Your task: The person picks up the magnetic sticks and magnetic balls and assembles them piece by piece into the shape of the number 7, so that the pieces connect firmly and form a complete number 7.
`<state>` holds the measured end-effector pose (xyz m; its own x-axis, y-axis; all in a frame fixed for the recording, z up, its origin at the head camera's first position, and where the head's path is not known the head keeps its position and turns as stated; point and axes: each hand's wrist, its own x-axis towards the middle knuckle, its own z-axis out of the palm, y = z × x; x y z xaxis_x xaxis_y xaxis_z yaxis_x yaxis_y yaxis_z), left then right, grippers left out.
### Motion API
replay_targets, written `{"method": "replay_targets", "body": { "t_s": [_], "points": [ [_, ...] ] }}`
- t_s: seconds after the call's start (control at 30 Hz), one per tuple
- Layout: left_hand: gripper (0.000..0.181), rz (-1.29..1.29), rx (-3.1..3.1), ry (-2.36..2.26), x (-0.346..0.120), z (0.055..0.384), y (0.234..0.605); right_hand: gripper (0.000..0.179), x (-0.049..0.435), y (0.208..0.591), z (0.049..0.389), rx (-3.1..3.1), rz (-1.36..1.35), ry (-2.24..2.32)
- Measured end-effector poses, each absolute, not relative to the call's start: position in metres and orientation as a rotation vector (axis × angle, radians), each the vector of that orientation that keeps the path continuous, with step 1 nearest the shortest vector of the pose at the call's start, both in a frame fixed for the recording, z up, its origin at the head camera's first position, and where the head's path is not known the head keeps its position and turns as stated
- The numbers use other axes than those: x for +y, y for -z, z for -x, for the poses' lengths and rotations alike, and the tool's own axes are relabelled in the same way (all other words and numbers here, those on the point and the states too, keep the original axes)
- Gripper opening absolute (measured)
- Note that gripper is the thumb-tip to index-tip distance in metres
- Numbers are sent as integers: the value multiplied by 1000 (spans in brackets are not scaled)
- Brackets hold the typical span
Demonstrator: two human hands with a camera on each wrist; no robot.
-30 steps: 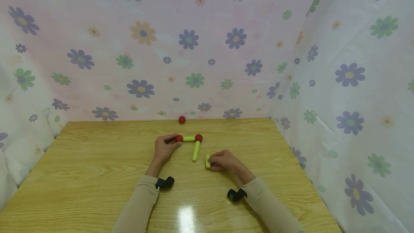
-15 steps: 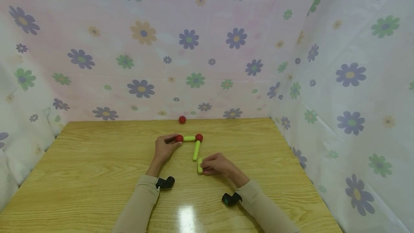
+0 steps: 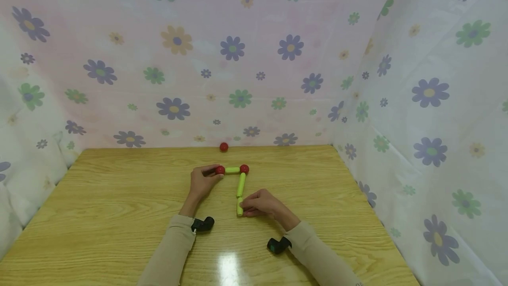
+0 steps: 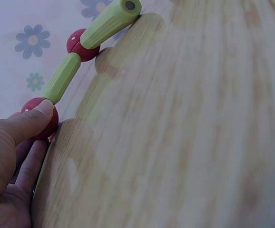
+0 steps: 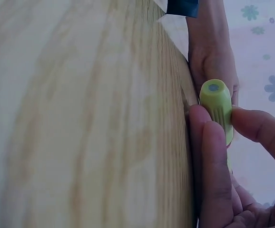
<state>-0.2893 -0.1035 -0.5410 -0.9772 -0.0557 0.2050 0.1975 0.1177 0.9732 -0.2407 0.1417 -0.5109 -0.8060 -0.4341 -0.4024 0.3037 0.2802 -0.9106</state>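
Note:
In the head view my left hand (image 3: 202, 183) pinches a red ball (image 3: 220, 170) at the left end of a joined piece. From that ball a short yellow-green rod (image 3: 232, 170) runs right to a second red ball (image 3: 244, 169). A longer yellow-green rod (image 3: 241, 185) points from there toward me. My right hand (image 3: 263, 204) pinches another yellow-green rod (image 3: 240, 207), lined up with the longer rod and right at its near end. The right wrist view shows this rod's grey end disc (image 5: 214, 88) between thumb and fingers. Grooves mark the rods' sides.
A loose red ball (image 3: 224, 147) sits at the back edge of the wooden table (image 3: 131, 197). Flower-patterned sheets (image 3: 262, 56) stand behind and at both sides. A black wrist camera (image 3: 203, 224) is strapped at each sleeve.
My right hand has moved left and slightly toward me, bringing its rod in line with the longer rod's near end. The left hand and the joined balls have stayed put.

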Motion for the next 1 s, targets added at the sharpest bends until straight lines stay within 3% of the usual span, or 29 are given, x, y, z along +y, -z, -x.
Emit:
{"method": "replay_targets", "body": {
  "t_s": [1.0],
  "points": [
    [39, 102, -2216, 1955, -102, 291, 542, 24, 139, 515, 248, 1934, 109, 1558]
  ]
}}
